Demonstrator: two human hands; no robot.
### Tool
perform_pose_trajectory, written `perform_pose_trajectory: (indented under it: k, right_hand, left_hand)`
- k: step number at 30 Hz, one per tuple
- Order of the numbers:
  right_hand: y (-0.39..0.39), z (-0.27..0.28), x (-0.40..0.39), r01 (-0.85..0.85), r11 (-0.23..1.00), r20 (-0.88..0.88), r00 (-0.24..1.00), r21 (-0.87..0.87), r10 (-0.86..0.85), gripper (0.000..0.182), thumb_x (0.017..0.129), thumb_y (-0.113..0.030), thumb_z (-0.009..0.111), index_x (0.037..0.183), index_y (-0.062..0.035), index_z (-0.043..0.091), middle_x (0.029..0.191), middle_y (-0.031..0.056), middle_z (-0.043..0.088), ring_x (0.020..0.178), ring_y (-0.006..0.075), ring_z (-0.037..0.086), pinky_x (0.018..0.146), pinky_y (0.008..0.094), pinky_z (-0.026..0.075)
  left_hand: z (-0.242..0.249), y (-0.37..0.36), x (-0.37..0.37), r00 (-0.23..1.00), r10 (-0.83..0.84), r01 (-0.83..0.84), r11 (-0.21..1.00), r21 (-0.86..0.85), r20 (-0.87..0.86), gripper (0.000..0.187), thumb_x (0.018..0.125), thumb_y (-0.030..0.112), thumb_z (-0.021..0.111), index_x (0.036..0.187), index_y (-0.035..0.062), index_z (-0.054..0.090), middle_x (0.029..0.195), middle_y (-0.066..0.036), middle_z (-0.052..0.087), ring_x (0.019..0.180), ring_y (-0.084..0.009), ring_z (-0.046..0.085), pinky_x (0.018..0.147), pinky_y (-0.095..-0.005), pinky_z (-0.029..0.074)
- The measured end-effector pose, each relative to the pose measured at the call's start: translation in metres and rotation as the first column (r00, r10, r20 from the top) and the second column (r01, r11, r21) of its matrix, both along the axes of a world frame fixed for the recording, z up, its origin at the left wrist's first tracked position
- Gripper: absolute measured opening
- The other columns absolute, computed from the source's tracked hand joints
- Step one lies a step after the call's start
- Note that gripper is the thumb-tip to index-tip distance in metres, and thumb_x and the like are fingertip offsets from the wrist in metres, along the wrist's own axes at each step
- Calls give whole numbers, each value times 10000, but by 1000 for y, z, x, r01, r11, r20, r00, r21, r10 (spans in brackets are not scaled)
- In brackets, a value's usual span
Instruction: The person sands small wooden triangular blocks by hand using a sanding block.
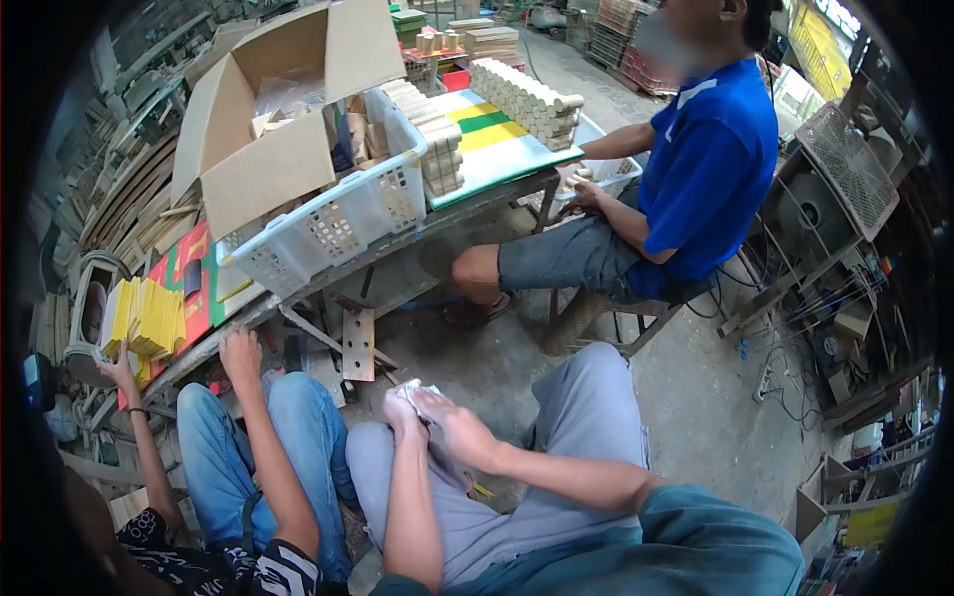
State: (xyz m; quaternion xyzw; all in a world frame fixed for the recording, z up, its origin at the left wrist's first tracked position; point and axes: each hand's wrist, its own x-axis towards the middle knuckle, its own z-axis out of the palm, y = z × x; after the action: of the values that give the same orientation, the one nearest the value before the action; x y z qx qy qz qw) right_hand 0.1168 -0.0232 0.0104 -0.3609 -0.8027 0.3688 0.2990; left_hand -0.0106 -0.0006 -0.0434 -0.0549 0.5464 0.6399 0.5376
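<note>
Both hands meet over the lap: left hand (pixel 402 407) and right hand (pixel 447 417) each closed in a grip on a small pale wad (pixel 419 390), pinched between them, well below the surface (pixel 467 204).

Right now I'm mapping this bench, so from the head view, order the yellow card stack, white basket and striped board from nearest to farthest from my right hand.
1. yellow card stack, left, from the right hand.
2. white basket, up on the table.
3. striped board, far end.
</note>
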Motion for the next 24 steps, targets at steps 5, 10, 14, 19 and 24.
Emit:
perform_pose_trajectory:
  k: [5, 10, 14, 19, 24]
  right_hand:
    - [30, -3, 4, -8, 998, 91, 996, -69, 14, 586, 744, 52, 458, 1329, 55, 458, 1343, 247, 485, 1280, 339, 453, 1124, 391, 311]
    - [3, 8, 1, -13, 1000, -40, 999, 1, 14, 565, 724, 59, 525, 1288, 65, 498, 1313, 271, 497, 1263, 353, 469, 1101, 398, 342]
    - [22, -11, 6, -20, 999, 10, 1000, -47, 21, 571, 749, 49, 478, 1320, 58, 468, 1354, 245, 475, 1284, 355, 443, 1124, 390, 311]
    - [9, 15, 4, -43, 998, 14, 999, -38, 44, 554, 751, 32, 519, 1303, 54, 487, 1349, 243, 480, 1273, 365, 451, 1114, 392, 326]
    - [15, 1, -1, 21, 999, -33, 999, -49, -22, 528, 747, 31, 577, 1272, 50, 526, 1312, 257, 508, 1258, 350, 477, 1100, 391, 344]
  left_hand:
    - [3, -6, 23, 1000, -5, 5, 1000, 29, 25, 287, 860, 199, 390, 921, 30, 614, 828, -84, 632, 748, -214, 622, 687, -343, 505]
    - [-4, 6, -3, 998, 35, -35, 999, 8, -49, 272, 872, 221, 372, 912, 109, 617, 779, -68, 622, 693, -196, 622, 621, -329, 500]
    - [21, -4, 24, 997, -3, 3, 1000, -4, 79, 222, 862, 202, 395, 827, 95, 587, 722, -62, 606, 632, -192, 603, 563, -317, 488]
    - [12, 2, 10, 999, 41, -42, 999, -3, -19, 248, 869, 223, 385, 819, 91, 590, 753, -70, 616, 662, -205, 622, 589, -337, 502]
    - [5, -2, 14, 1000, 12, -12, 1000, 15, 12, 287, 863, 237, 348, 830, 87, 590, 824, -98, 629, 764, -225, 629, 704, -364, 510]
